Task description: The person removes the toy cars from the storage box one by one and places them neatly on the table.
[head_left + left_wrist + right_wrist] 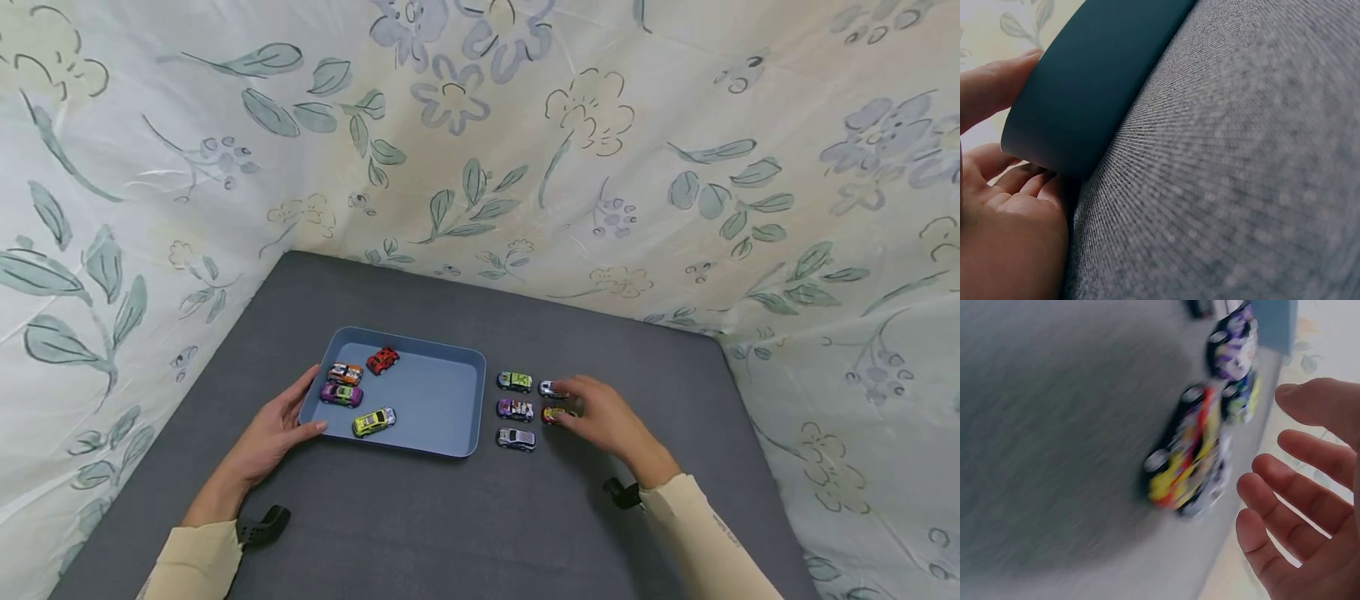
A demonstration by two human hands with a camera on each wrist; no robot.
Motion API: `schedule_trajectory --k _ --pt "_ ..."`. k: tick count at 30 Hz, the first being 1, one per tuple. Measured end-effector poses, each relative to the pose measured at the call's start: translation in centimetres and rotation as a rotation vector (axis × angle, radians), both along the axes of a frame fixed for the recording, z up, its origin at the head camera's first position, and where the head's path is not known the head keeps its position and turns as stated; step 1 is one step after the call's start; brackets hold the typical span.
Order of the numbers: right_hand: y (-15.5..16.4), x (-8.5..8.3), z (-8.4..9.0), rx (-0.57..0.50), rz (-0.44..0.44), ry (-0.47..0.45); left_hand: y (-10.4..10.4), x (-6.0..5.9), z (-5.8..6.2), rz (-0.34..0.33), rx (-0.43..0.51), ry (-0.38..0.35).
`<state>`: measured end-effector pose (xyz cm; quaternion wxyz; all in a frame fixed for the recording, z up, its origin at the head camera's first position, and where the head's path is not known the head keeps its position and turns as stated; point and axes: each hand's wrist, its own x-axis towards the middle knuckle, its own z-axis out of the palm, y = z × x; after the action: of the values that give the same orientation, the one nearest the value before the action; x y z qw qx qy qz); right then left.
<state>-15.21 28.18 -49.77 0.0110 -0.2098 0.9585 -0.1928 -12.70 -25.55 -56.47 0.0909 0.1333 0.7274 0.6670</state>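
Head view: toy cars (pixel 515 409) bear unreadable decals

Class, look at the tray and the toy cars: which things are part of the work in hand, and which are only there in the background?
In hand:
tray, held by the left hand
four cars in the tray
five cars beside it
right hand at the red-yellow car

Just there:
grey mat
floral cloth

Close view of a dark teal plastic tray (pixel 1097 75), its rounded corner resting on grey woven fabric tabletop (pixel 1241 187). Left hand (pixel 1004 219) cupping that corner, thumb (pixel 991 81) against the outer wall, fingers beneath.
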Motion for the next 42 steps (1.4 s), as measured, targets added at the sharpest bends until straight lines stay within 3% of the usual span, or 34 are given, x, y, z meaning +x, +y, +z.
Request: schedule_trajectory --k 6,22,31,42 --pt "-2.9 -0.8 1.5 -0.070 0.058 -0.019 0.0 0.0 -0.1 0.000 0.005 0.010" --pt "-9.7 -2.7 3.8 -0.137 0.229 -0.008 0.0 0.0 0.0 -0.004 -0.003 0.007" --pt "-12.9 -3.4 4.0 -0.121 0.317 0.022 0.0 0.0 0.2 0.004 -0.006 -0.012" --pt "-16.4 -3.6 3.6 -0.079 0.357 -0.064 -0.1 0.0 0.2 0.004 -0.002 -0.022"
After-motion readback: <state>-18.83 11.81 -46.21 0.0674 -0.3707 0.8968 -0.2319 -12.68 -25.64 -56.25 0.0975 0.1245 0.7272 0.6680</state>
